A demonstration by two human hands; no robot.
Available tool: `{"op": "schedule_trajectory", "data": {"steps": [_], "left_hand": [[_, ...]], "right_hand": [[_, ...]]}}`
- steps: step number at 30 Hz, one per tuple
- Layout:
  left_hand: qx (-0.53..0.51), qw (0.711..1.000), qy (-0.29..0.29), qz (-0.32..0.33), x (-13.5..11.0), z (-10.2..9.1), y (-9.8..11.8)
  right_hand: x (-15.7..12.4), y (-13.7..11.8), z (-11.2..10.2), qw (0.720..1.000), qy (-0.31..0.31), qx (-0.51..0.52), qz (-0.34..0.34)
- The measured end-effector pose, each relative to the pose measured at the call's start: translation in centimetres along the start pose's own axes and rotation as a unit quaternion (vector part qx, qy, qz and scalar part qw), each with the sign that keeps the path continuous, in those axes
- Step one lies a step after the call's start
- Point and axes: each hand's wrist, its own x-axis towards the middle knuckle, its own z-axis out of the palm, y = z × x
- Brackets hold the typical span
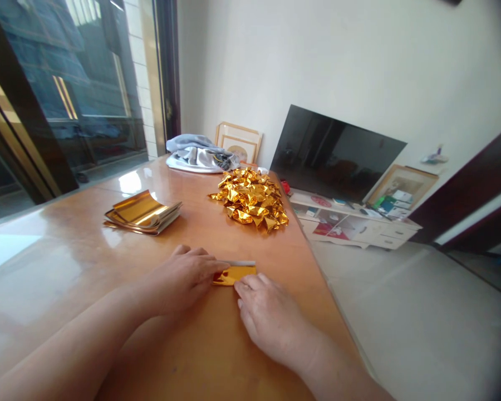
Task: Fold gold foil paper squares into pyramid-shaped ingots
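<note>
Looking down a glossy orange-brown wooden table [83, 250], two bare hands rest close together near the middle of the view. Between them lies a small folded rectangle of shiny gold foil [234, 275], with a thin pale silvery strip [237, 263] along its far edge. The foil looks very light and thin, soft enough to crease at a touch and slick on its surface, so its folded edges seem the surest place to take hold.

The left hand [181, 279] comes in from the lower left, its curved fingers [202, 262] reaching the foil's left end. The right hand [269, 317] lies flatter, its slightly spread fingers [250, 285] on or just over the foil's near edge. Both sets of fingers are close to the foil, but it is impossible to tell whether they pinch it or only press on it.

Farther up the table sit a loose heap of crumpled gold foil [250, 199] and a curling stack of flat gold foil sheets [142, 214]. Beyond them lie a grey cloth [192, 146] and a wood-framed picture [239, 142]. A dark flat screen [334, 153] leans on a low white cabinet [359, 225].
</note>
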Motion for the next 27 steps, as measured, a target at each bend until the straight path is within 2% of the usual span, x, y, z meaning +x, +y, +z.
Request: {"op": "schedule_trajectory", "data": {"steps": [3,7,14,27], "left_hand": [[-0.043,0.999,-0.019,0.008,0.0,0.0,-0.7],[-0.072,0.997,-0.021,-0.012,0.0,0.1,-1.2],[-0.065,0.998,-0.022,-0.007,0.1,0.5,-1.8],[-0.098,0.995,-0.015,-0.019,0.2,0.7,-2.3]], "right_hand": [[0.1,-0.4,0.2,1.000,-0.002,-0.029,0.009],[0.3,-1.1,0.7,0.998,-0.002,-0.056,0.020],[0.5,-2.0,1.0,0.996,0.002,-0.084,0.032],[1.0,-2.1,0.7,0.996,-0.005,-0.086,0.034]]}}
